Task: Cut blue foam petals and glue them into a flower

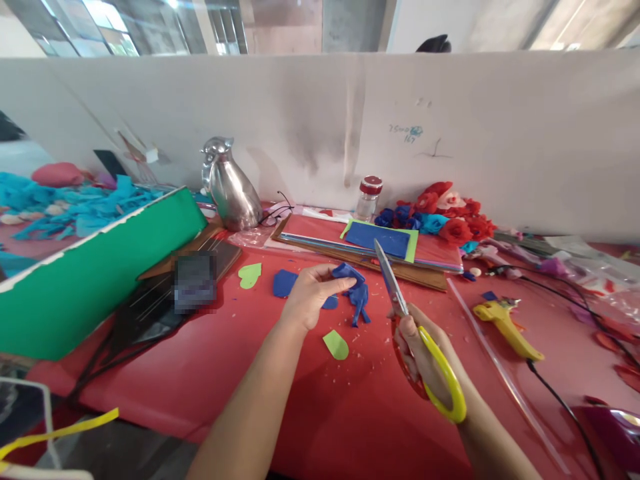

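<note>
My left hand pinches a piece of blue crepe paper between thumb and fingers, above the red table. Narrow blue scraps are just below and to its right; I cannot tell whether they hang from the piece or lie on the table. My right hand grips a pair of scissors with yellow and red handles, blades pointing up and away. The blades stand apart from the blue piece. Beside my left hand lie blue cut pieces, partly hidden by it. A green heart-shaped piece and a green rounded piece rest nearby.
At the back are a steel jug, a red-lidded jar, a stack of coloured sheets and paper flowers. A green box borders the left. To the right lies a yellow glue gun with a black cord.
</note>
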### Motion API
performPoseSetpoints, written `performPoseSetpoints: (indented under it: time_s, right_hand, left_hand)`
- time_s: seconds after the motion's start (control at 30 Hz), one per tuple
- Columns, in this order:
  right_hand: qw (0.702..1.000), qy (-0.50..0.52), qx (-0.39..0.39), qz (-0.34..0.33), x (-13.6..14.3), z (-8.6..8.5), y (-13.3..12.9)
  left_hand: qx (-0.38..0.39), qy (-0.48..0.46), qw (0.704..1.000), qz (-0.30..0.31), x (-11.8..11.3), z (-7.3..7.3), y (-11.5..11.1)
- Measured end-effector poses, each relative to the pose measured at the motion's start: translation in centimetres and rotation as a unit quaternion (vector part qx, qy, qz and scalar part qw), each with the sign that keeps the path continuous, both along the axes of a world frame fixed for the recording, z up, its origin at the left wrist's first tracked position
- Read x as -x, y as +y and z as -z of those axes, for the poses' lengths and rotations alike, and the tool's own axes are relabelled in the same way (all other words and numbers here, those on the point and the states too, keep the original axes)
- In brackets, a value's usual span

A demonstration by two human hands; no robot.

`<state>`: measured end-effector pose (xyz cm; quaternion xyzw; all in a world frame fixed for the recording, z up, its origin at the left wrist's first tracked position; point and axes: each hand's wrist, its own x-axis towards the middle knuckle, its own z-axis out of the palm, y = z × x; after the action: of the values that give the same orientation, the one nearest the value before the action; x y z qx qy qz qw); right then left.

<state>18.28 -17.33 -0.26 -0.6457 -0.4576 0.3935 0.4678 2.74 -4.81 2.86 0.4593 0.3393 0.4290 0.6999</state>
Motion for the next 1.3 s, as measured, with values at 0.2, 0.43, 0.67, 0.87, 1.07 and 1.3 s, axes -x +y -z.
performPoseSetpoints:
  time_s: [0.2,0.43,0.67,0.87,1.07,1.3]
  right_hand:
    - [0.998,0.069,0.011,0.006,0.5,-0.6,0.1]
    - [0.997,0.081,0.007,0.015,0.6,-0.8,0.1]
    - [0.997,0.069,-0.018,0.038,0.8,-1.0,0.2]
    - [0.97,-0.228,0.046,0.07,-2.1,-1.3,0.9]
    - [0.825,-0.493,0.271,0.058,-5.8,-2.3,1.2]
    - [0.794,-0.5,0.343,0.027,-6.4,-2.6,1.0]
  left_hand:
    - [-0.138,0.058,0.986,-0.067,0.0,-0.1,-0.1]
    - [-0.194,0.055,0.977,-0.072,0.2,0.3,0.2]
    - [-0.176,0.073,0.978,-0.09,0.2,0.1,0.0]
    - [-0.113,0.09,0.986,-0.082,-0.4,0.6,0.0]
    - [-0.076,0.181,0.98,-0.042,-0.6,1.4,0.6]
    - [-0.242,0.382,0.886,0.097,-1.7,3.4,-0.3]
